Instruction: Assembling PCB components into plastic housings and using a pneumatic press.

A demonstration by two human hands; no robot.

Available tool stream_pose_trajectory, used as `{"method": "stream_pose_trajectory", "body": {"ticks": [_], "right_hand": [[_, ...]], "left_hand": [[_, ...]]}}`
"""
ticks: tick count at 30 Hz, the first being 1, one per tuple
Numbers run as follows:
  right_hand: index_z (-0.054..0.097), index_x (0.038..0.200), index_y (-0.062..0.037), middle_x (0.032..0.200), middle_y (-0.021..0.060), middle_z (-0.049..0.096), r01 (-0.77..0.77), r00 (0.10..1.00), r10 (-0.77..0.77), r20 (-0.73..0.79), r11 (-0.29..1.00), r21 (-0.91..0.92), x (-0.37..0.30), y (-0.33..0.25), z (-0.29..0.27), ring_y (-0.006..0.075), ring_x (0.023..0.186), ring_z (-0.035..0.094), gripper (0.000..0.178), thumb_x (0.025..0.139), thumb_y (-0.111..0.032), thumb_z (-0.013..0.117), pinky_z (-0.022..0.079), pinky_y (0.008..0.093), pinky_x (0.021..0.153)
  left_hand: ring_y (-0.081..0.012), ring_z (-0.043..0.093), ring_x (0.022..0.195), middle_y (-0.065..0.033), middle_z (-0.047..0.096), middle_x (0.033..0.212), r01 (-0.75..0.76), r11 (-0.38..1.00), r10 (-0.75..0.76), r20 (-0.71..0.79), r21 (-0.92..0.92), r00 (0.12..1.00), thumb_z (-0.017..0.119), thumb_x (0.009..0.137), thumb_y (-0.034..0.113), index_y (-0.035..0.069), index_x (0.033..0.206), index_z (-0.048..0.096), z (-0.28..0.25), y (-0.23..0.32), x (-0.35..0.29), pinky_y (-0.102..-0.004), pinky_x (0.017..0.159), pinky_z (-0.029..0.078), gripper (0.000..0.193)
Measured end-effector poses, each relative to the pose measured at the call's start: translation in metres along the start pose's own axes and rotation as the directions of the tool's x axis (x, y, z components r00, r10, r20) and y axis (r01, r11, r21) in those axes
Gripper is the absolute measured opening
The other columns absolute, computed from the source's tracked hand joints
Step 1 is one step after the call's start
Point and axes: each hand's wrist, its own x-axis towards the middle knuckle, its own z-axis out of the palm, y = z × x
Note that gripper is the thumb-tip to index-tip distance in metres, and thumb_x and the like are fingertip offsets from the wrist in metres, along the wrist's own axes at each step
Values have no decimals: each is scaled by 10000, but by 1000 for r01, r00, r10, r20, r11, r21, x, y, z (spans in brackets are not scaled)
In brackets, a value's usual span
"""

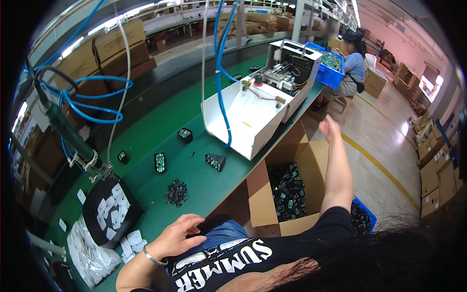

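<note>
My left hand (pixel 177 237) rests at the near edge of the green workbench (pixel 146 131), fingers spread and holding nothing, a metal bangle on the wrist. Closest to it are a small pile of dark screws (pixel 176 192) and a black tray of white pieces (pixel 111 210). My right arm stretches out to the right, away from the bench. My right hand (pixel 331 128) is raised above an open cardboard box (pixel 260 194) full of black parts, and nothing shows in its fingers.
Several black housings with green circuit boards (pixel 160 162) lie on the bench. A white fixture machine (pixel 253 114) stands behind them, and an electric screwdriver (pixel 73 141) hangs on blue hoses at left. A blue bin (pixel 362 216) sits by my right side. Another person (pixel 352 63) sits further along the line.
</note>
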Motion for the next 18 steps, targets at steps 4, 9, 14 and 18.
{"method": "stream_pose_trajectory", "body": {"ticks": [4, 9, 14, 18], "right_hand": [[527, 924, -30, 790, 89, 607, -330, 925, 327, 193, 944, -18, -91, 93, 13, 184, 660, 600, 282, 835, -294, 569, 520, 296, 614], [540, 969, -56, 806, 80, 613, -456, 626, 592, 507, 806, -378, -205, 143, 26, 183, 706, 603, 230, 855, -256, 537, 509, 300, 643], [530, 962, -9, 809, 96, 612, -305, 236, 703, 671, 709, -636, -311, 135, 83, 160, 682, 603, 178, 850, -147, 542, 497, 272, 600], [524, 959, 13, 800, 85, 604, -107, -3, 574, 819, 814, -571, -376, 82, 172, 138, 690, 588, 155, 842, -87, 540, 480, 246, 610]], "left_hand": [[-198, 583, 857, -119, 482, 1110, -39, 997, 38, -7, -62, 999, 641, 776, 237, 41, 1136, 495, -6, -19, -7, -295, 753, 487, 435], [-189, 574, 824, -96, 502, 1100, -143, 989, 143, -28, -22, 989, 627, 785, 232, 38, 1116, 499, -14, -39, -15, -298, 732, 474, 404], [-238, 569, 862, -124, 489, 1131, -133, 990, 131, -50, -43, 990, 625, 782, 240, 24, 1138, 468, -19, -59, -47, -323, 731, 470, 444], [-286, 566, 848, -128, 545, 1015, -182, 980, 192, -154, 77, 969, 598, 789, 256, 24, 1047, 523, -39, -68, -93, -346, 711, 468, 355]]}}
